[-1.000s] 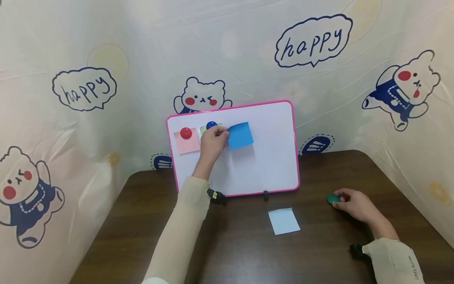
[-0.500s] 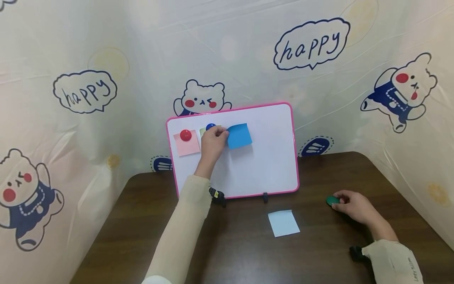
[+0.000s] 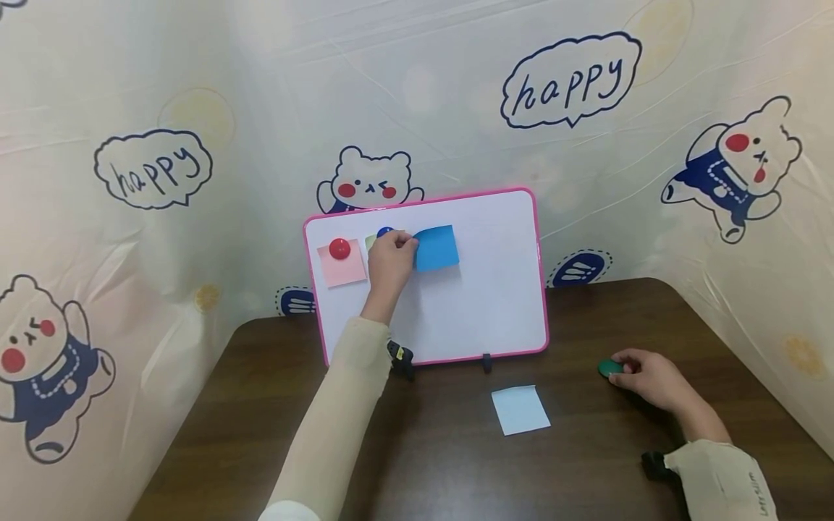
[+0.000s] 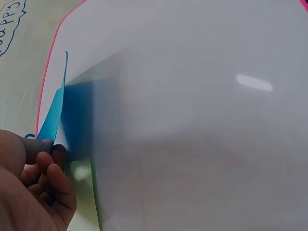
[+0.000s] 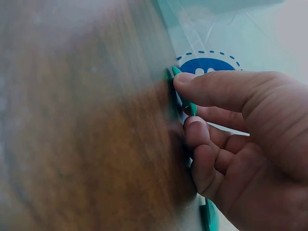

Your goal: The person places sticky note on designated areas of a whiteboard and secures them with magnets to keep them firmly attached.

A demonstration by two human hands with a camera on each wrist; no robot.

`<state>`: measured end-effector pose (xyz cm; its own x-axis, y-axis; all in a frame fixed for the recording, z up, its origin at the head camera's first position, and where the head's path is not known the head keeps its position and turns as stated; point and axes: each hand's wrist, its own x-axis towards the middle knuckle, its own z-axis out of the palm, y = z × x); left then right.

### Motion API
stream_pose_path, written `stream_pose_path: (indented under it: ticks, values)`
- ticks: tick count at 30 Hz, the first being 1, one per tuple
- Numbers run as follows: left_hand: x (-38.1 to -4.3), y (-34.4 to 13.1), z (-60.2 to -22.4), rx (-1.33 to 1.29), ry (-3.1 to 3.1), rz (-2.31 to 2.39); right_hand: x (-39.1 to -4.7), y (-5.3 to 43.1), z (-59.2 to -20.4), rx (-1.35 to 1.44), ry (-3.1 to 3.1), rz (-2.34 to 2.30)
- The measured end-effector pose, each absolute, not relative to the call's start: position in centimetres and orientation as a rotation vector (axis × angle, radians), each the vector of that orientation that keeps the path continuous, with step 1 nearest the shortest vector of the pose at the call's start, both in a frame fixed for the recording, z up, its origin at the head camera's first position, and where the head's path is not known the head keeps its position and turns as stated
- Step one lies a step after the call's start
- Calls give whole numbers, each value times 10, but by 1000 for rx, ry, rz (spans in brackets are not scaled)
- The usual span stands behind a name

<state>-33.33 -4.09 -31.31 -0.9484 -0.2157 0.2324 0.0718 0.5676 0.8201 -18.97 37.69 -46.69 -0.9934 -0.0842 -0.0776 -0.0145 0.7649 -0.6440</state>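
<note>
My left hand [image 3: 389,266] pinches a blue sticky note [image 3: 438,248] by its left edge, in front of the whiteboard [image 3: 482,304]. In the left wrist view the blue note [image 4: 55,108] appears nearly edge-on, casting a shadow on the board. On the board, a red magnet [image 3: 339,249] overlaps a pink note [image 3: 342,271]. A blue magnet [image 3: 385,231] and a green note [image 3: 369,242] are partly hidden behind my left hand. At the right, my right hand [image 3: 654,376] grips a round green magnet [image 3: 609,368] low over the table, between thumb and fingers.
A pale blue sticky note [image 3: 520,410] lies on the brown table [image 3: 443,463] in front of the board. The pink-framed board leans upright on small black feet [image 3: 486,363]. Behind it hangs a printed curtain [image 3: 260,145].
The blue note has shifted slightly left with my left hand. My right hand stays in place with the green magnet. The head view has tilted a little.
</note>
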Motion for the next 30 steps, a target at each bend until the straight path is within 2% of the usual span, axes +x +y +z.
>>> stream_pose_path:
  ticks: [30]
  values:
    - [-334,-31,-300,182,-2650,-940,-190,376,-462,-48,2841,-1028]
